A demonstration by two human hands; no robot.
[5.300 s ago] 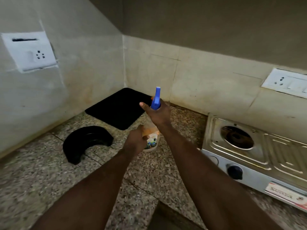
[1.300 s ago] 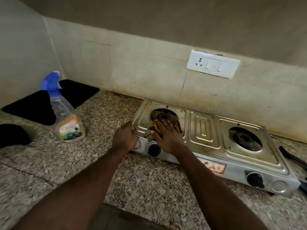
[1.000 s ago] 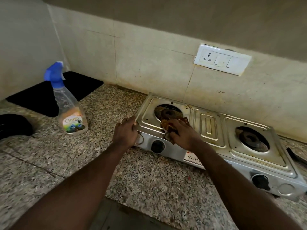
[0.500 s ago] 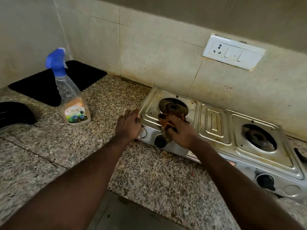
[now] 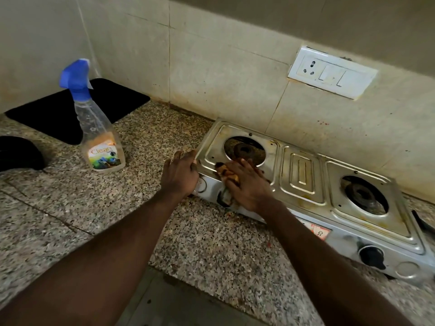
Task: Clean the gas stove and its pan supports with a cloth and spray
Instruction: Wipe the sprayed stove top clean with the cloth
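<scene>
A steel two-burner gas stove (image 5: 303,177) stands on the granite counter against the tiled wall, with no pan supports on its burners. My right hand (image 5: 247,184) presses a stained orange-brown cloth (image 5: 227,174) onto the stove's front left corner, just in front of the left burner (image 5: 244,150); most of the cloth is hidden under the palm. My left hand (image 5: 181,172) holds the stove's left front edge, fingers curled on the rim. A clear spray bottle (image 5: 98,128) with a blue trigger head stands upright on the counter to the left, apart from both hands.
A black mat (image 5: 77,109) lies in the back left corner. A black curved object (image 5: 20,152) sits at the far left edge. A white socket plate (image 5: 332,72) is on the wall above the stove. The counter's front edge (image 5: 211,285) runs below my arms.
The spray bottle left my hands and now stands on the counter. My right hand with the cloth has slid from the left burner toward the stove's front left corner; the left hand stays on the stove edge.
</scene>
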